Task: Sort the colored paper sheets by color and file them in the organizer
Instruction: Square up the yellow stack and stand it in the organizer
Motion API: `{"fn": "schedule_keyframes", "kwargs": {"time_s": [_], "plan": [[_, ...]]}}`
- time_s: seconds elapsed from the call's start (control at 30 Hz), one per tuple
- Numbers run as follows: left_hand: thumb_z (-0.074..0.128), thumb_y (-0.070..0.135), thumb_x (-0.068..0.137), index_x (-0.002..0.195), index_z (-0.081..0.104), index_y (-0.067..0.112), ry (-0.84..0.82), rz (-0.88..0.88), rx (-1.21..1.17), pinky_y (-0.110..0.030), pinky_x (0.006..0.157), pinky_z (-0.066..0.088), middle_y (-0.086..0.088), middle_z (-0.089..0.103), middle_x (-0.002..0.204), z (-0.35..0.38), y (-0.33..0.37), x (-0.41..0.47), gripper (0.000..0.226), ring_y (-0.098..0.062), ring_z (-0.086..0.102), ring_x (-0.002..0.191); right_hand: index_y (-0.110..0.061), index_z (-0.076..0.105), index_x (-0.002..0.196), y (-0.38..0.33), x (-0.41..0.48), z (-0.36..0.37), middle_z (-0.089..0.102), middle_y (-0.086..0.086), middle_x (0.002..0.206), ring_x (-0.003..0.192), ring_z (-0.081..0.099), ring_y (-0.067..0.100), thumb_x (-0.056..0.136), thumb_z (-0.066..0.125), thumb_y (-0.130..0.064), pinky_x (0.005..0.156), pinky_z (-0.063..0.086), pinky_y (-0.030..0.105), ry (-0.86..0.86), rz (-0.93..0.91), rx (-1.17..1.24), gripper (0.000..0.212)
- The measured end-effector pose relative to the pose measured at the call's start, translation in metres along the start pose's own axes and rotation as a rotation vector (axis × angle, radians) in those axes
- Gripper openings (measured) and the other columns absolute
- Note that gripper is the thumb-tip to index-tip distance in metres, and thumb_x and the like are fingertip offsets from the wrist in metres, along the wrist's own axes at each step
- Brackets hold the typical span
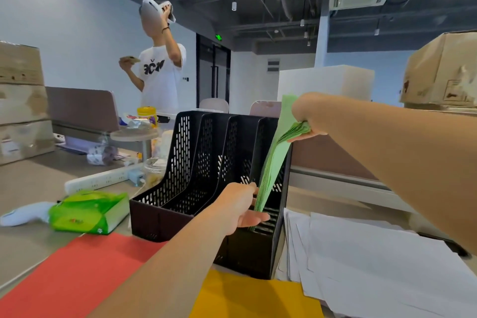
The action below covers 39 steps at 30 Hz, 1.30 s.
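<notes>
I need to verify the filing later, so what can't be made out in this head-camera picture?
All in the head view:
Lower end of the green sheets: hidden by the left hand and the organizer's front wall.
Red paper and yellow paper: cut off by the bottom edge.
How many sheets each stack holds: edges too fine to count.

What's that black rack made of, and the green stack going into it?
The black organizer looks like moulded plastic with a matte to faintly glossy finish: its thin, rigid walls are pierced with even rows of slots. The green sheets look like thin matte paper: the stack fans into separate edges and bends where the right hand grips it.
</notes>
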State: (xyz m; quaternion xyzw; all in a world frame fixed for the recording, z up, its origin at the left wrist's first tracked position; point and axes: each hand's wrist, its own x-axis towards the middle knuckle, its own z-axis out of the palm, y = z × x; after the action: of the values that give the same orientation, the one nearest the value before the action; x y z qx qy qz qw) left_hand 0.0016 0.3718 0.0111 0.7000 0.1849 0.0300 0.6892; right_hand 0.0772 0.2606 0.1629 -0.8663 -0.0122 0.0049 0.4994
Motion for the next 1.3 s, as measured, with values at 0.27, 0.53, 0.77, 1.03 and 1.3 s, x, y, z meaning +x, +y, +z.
{"fn": "schedule_keyframes", "kwargs": {"time_s": [0.27, 0.53, 0.77, 1.03, 1.3], "plan": [[0.045, 0.021, 0.099, 0.118, 0.06, 0.021, 0.059, 0.235, 0.006, -0.025, 0.056, 0.056, 0.001, 0.064, 0.114, -0.022, -0.003, -0.029, 0.023, -0.018, 0.069, 0.072, 0.001, 0.05, 0.118, 0.017, -0.022, 0.001, 0.063, 0.017, 0.101, 0.09, 0.066, 0.031, 0.1, 0.037, -0.011, 0.071, 0.059, 0.04, -0.166, -0.019, -0.046, 0.026], [0.051, 0.015, 0.095, 0.083, 0.068, 0.02, 0.251, 0.272, 0.578, -0.026, 0.055, 0.046, -0.001, 0.069, 0.082, -0.085, -0.085, -0.09, 0.021, -0.018, 0.063, 0.065, -0.006, 0.056, 0.091, 0.148, -0.135, -0.019, 0.048, 0.015, 0.082, 0.063, 0.045, 0.017, 0.092, 0.049, -0.009, 0.063, 0.044, 0.026, -0.213, -0.081, 0.053, 0.007], [0.059, 0.021, 0.092, 0.089, 0.072, 0.019, 0.334, 0.257, 0.762, -0.026, 0.069, 0.042, 0.003, 0.07, 0.091, -0.112, -0.158, -0.11, 0.014, -0.014, 0.062, 0.085, 0.012, 0.042, 0.127, 0.272, -0.199, 0.0, 0.06, 0.036, 0.107, 0.097, 0.061, 0.046, 0.096, 0.047, -0.008, 0.083, 0.051, 0.047, -0.372, 0.445, 0.499, 0.037], [0.059, 0.015, 0.092, 0.088, 0.069, 0.014, 0.332, 0.263, 0.429, -0.024, 0.05, 0.035, -0.004, 0.063, 0.074, -0.111, -0.156, -0.119, 0.011, -0.013, 0.049, 0.06, -0.007, 0.045, 0.12, 0.24, -0.207, 0.04, 0.057, 0.017, 0.119, 0.109, 0.057, 0.029, 0.085, 0.066, -0.025, 0.094, 0.048, 0.036, -0.593, 0.439, 0.301, 0.044], [0.059, 0.014, 0.093, 0.087, 0.067, 0.011, 0.355, 0.273, 0.382, -0.019, 0.05, 0.037, -0.004, 0.063, 0.074, -0.112, -0.158, -0.115, 0.011, -0.012, 0.05, 0.059, -0.016, 0.04, 0.134, 0.228, -0.21, 0.055, 0.046, 0.016, 0.13, 0.113, 0.053, 0.038, 0.081, 0.068, -0.011, 0.095, 0.047, 0.05, -0.505, 0.33, 0.356, 0.06]]}}
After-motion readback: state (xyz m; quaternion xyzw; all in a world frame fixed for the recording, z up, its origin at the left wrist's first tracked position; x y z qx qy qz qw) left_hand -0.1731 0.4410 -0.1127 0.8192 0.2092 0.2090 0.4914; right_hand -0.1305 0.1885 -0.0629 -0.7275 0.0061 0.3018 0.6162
